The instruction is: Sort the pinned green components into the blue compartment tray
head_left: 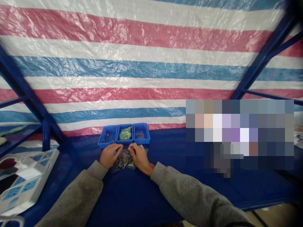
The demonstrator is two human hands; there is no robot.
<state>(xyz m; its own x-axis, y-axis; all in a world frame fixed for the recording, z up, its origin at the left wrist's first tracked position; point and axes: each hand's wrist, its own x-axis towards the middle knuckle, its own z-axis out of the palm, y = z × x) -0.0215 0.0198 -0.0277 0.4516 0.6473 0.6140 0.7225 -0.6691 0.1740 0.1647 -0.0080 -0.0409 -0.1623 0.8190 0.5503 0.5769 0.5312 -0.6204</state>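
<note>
A clear plastic bag (124, 160) full of thin metal pieces, perhaps screws or pins, lies on the blue table between my hands. My left hand (110, 155) is closed at the bag's upper left edge, fingers pinching toward its top. On the other side my right hand (140, 156) grips the bag's upper right edge, its fingers bent. Just beyond stand three blue bins side by side. The left bin (101, 145) holds a few metal pieces, the middle bin (124, 126) a green-and-white packet (125, 134), and the right bin (146, 135) some small brownish parts.
A white power strip (35, 189) with plugs and cables lies at the left. Blue metal posts (251, 69) frame the table (132, 201) on both sides. Behind it hangs a striped plastic sheet (142, 69). A pixelated patch hides the right part of the table.
</note>
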